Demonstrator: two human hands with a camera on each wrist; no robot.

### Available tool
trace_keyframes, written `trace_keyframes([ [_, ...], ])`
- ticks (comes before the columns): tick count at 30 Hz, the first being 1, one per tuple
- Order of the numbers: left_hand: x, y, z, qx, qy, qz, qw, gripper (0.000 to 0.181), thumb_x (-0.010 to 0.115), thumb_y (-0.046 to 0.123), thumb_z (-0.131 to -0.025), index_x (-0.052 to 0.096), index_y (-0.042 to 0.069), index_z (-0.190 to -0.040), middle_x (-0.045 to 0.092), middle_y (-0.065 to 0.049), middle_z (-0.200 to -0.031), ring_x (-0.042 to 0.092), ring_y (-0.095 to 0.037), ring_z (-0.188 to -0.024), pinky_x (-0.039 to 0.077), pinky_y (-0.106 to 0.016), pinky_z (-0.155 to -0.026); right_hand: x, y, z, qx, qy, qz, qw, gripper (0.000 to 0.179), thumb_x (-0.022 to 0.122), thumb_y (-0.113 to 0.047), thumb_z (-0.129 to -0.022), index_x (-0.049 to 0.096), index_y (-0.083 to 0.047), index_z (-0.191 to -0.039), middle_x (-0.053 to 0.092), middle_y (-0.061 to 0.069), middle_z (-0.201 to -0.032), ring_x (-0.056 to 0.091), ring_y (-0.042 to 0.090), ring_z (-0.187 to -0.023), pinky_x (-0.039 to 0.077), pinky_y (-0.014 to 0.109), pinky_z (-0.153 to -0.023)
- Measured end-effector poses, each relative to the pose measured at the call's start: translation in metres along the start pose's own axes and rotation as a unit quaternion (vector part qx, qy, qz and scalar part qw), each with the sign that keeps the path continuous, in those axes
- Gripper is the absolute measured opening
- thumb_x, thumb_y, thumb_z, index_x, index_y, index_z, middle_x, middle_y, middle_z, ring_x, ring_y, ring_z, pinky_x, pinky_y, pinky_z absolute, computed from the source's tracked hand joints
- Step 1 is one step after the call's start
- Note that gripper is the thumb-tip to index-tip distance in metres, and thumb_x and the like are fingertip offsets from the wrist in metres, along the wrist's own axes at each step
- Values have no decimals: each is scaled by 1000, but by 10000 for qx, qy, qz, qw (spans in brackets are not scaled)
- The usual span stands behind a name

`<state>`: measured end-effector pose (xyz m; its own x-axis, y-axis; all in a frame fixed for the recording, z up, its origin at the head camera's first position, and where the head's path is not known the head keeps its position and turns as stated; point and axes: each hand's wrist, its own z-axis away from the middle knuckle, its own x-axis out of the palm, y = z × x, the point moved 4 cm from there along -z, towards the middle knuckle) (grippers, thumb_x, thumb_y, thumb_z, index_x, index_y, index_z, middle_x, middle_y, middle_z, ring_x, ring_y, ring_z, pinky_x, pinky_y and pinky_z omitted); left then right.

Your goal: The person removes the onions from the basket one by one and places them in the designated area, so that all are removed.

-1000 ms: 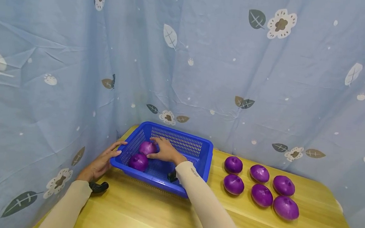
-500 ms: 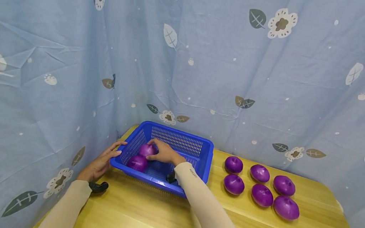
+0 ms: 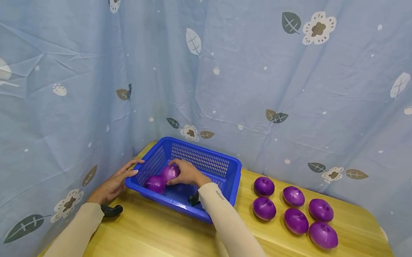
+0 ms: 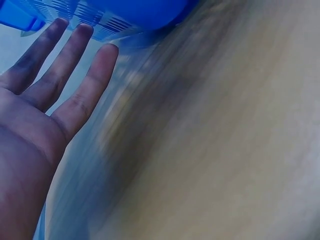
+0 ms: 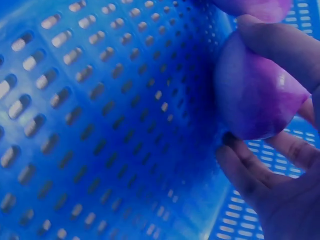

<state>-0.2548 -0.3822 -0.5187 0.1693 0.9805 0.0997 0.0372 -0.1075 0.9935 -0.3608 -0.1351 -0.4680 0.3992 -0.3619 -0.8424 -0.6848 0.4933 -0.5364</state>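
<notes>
In the head view my right hand (image 3: 186,173) is inside the blue plastic basket (image 3: 228,190), its thumb and fingers curled round a purple onion (image 3: 169,174). The right wrist view shows this onion (image 5: 255,95) between thumb and fingers, beside the perforated basket wall (image 5: 100,115). A second purple onion (image 3: 155,184) lies close by at the basket's left end. My left hand (image 3: 115,182) is at the basket's left rim with its fingers extended. Seen from the left wrist, the hand's (image 4: 50,105) fingers are straight and spread, tips against or near the basket's outer wall (image 4: 112,25).
Several purple onions (image 3: 296,221) stand in two rows on the wooden table (image 3: 361,237), right of the basket. A blue patterned curtain (image 3: 232,66) hangs behind and along the left side. Black straps (image 3: 111,211) sit at both wrists.
My right hand has closed more fully on the onion and shifted it slightly right and nearer within the basket. The left hand and the onions on the table stay put.
</notes>
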Motion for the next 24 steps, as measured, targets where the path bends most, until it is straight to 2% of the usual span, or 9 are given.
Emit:
trace_keyframes([
  [3,3,1,-2,40,-130,15,9999,38,48,24,-110,44,28,-147,41,-9,-142,65,-20,-111,58,-36,-88,-6,2,4,124,28,145,9998,71,90,-39,-79,59,-14,-137,63,7,-130,58,20,-118,50,28,-95],
  [8,2,3,-1,139,-319,91,9994,36,46,19,-110,45,28,-145,47,-8,-137,66,-20,-107,58,-35,-85,-16,5,13,333,-3,-113,9994,70,88,-44,-79,58,-18,-137,64,5,-124,62,18,-109,53,27,-87],
  [11,0,4,-1,160,-244,44,9996,36,47,19,-110,45,27,-145,48,-6,-136,67,-20,-106,58,-34,-84,-24,5,16,259,48,-78,9996,70,87,-45,-80,58,-18,-137,65,5,-124,63,18,-108,53,27,-86],
  [17,1,4,-1,212,-188,-8,9996,39,46,20,-110,43,23,-149,46,-5,-138,67,-20,-107,58,-34,-86,-44,2,23,156,307,181,9992,74,85,-48,-81,58,-15,-141,60,6,-134,58,21,-120,53,31,-93],
  [24,1,3,-1,227,-222,99,9994,38,46,20,-111,44,25,-149,44,-2,-141,66,-17,-108,57,-32,-86,-64,1,38,153,395,-18,9991,76,86,-49,-81,57,-16,-143,59,4,-137,59,19,-118,55,30,-89],
])
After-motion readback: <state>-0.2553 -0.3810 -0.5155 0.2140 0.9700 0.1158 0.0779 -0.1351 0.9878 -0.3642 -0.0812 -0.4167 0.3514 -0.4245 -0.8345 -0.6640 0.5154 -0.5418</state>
